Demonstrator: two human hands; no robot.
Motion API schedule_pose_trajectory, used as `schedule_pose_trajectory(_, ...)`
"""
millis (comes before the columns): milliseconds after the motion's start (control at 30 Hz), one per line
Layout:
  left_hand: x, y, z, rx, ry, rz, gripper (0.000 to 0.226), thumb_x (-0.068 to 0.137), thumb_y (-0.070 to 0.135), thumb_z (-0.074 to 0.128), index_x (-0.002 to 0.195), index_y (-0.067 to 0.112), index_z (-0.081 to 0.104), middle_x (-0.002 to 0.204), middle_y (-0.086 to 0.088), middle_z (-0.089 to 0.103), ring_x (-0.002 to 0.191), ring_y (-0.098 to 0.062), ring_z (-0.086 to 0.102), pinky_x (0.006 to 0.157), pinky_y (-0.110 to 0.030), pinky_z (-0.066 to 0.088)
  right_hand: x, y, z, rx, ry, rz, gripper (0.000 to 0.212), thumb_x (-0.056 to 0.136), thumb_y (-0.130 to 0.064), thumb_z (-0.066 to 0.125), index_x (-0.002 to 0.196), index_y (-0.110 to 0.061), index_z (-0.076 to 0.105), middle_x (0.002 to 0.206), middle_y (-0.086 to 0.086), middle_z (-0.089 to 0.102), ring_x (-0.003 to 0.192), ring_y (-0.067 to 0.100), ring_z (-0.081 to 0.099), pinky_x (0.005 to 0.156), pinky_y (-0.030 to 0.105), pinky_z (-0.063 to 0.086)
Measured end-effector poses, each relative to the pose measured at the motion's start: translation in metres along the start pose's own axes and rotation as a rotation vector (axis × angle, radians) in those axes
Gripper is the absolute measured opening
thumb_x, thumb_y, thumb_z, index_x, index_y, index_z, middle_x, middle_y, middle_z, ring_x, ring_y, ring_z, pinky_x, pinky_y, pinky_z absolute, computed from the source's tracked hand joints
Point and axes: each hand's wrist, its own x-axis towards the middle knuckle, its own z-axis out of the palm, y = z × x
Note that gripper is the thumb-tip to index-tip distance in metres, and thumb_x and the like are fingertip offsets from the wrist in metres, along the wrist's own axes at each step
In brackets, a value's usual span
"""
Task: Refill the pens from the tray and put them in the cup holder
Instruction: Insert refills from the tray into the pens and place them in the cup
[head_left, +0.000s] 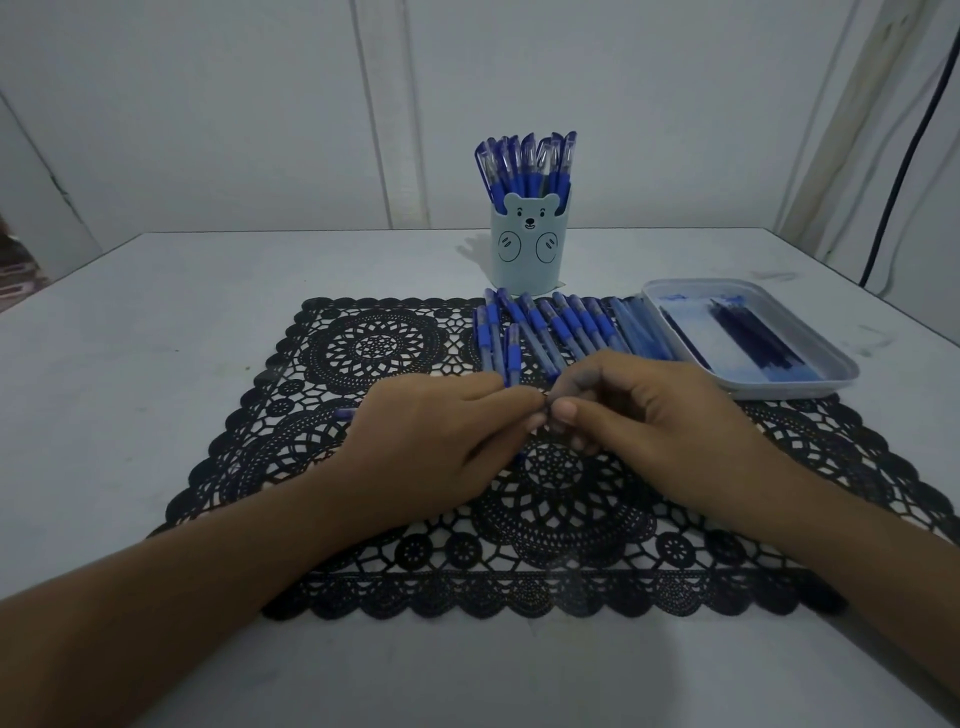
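My left hand (441, 441) and my right hand (639, 421) meet over the middle of the black lace mat (363, 561). Both pinch one blue pen between their fingertips at the meeting point; a blue end of the pen (344, 413) sticks out left of my left hand, and the rest is mostly hidden. Just beyond my hands several blue pens (561, 327) lie side by side on the mat. The pale blue bear cup holder (528, 249) stands behind them, packed with several upright pens (524, 161). The white tray (841, 371) at right holds several dark refills (748, 332).
The grey table (156, 322) carries the mat, cup and tray. A white panelled wall (260, 114) rises close behind. A dark cable (904, 156) hangs at the far right. The tray touches the row of pens on its left side.
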Motion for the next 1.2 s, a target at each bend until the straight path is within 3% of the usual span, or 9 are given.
schedule_pose_trajectory(233, -0.001, 0.001, -0.001, -0.001, -0.021, -0.016, 0.032, 0.094, 0.032, 0.039, 0.088, 0.02, 0.068, 0.062, 0.01, 0.054, 0.046, -0.004, 0.036, 0.043, -0.011, 0.015, 0.0, -0.002, 0.0, -0.042, -0.01, -0.006, 0.011, 0.086, -0.021, 0.056, 0.078, -0.028, 0.06, 0.073, -0.013, 0.064, 0.061, 0.001, 0.058, 0.06, 0.014, 0.048)
schedule_pose_trajectory(400, -0.003, -0.006, 0.0, -0.14, 0.013, -0.106, 0.028, 0.093, 0.034, 0.041, 0.086, 0.023, 0.066, 0.06, 0.012, 0.057, 0.046, -0.001, 0.045, 0.038, -0.021, 0.037, 0.0, 0.001, -0.007, -0.177, 0.031, -0.106, 0.009, 0.084, -0.022, 0.059, 0.082, -0.03, 0.055, 0.073, -0.013, 0.06, 0.071, 0.004, 0.055, 0.061, 0.014, 0.044)
schedule_pose_trajectory(567, -0.001, -0.008, 0.002, -0.125, 0.026, -0.124, 0.027, 0.092, 0.035, 0.041, 0.086, 0.024, 0.065, 0.06, 0.011, 0.059, 0.047, -0.003, 0.048, 0.039, -0.027, 0.042, 0.005, 0.009, -0.014, -0.173, 0.076, -0.035, 0.02, 0.08, -0.022, 0.065, 0.083, -0.037, 0.051, 0.075, -0.017, 0.059, 0.073, -0.005, 0.056, 0.064, 0.006, 0.042)
schedule_pose_trajectory(700, -0.002, -0.009, 0.003, -0.11, 0.032, -0.17, 0.028, 0.092, 0.037, 0.04, 0.09, 0.025, 0.064, 0.063, 0.01, 0.061, 0.051, -0.002, 0.051, 0.043, -0.027, 0.045, 0.008, 0.017, -0.014, -0.327, 0.001, 0.007, 0.015, 0.081, -0.028, 0.064, 0.076, -0.038, 0.054, 0.072, -0.023, 0.057, 0.072, -0.012, 0.054, 0.063, 0.002, 0.038)
schedule_pose_trajectory(800, -0.002, -0.01, 0.004, -0.117, 0.033, -0.192, 0.029, 0.093, 0.039, 0.038, 0.094, 0.026, 0.064, 0.064, 0.008, 0.062, 0.054, -0.003, 0.053, 0.046, -0.029, 0.046, 0.007, 0.02, -0.011, -0.482, -0.128, -0.097, 0.002, 0.083, -0.027, 0.063, 0.084, -0.028, 0.063, 0.082, -0.018, 0.057, 0.078, -0.003, 0.053, 0.073, 0.008, 0.036)
schedule_pose_trajectory(867, -0.001, -0.011, 0.004, -0.125, 0.036, -0.194, 0.03, 0.093, 0.039, 0.038, 0.095, 0.025, 0.065, 0.065, 0.008, 0.063, 0.055, -0.005, 0.054, 0.046, -0.03, 0.047, 0.007, 0.022, -0.008, -0.534, -0.168, -0.138, 0.009, 0.083, -0.027, 0.062, 0.089, -0.023, 0.066, 0.086, -0.016, 0.055, 0.086, 0.005, 0.051, 0.08, 0.018, 0.037)
schedule_pose_trajectory(1100, 0.0, -0.01, 0.005, -0.126, 0.032, -0.187, 0.029, 0.092, 0.038, 0.04, 0.095, 0.024, 0.066, 0.067, 0.006, 0.065, 0.056, -0.007, 0.057, 0.047, -0.03, 0.048, 0.007, 0.02, -0.008, -0.483, -0.081, -0.132, 0.024, 0.08, -0.035, 0.064, 0.103, -0.026, 0.065, 0.092, -0.019, 0.058, 0.092, 0.005, 0.052, 0.082, 0.02, 0.041)
schedule_pose_trajectory(1200, 0.0, -0.011, 0.006, -0.127, 0.03, -0.167, 0.03, 0.092, 0.038, 0.041, 0.094, 0.023, 0.066, 0.07, 0.007, 0.066, 0.058, -0.008, 0.059, 0.047, -0.03, 0.049, 0.007, 0.015, -0.009, -0.304, 0.004, -0.068, 0.017, 0.084, -0.033, 0.058, 0.1, -0.031, 0.063, 0.09, -0.025, 0.058, 0.088, -0.007, 0.054, 0.078, 0.008, 0.039)
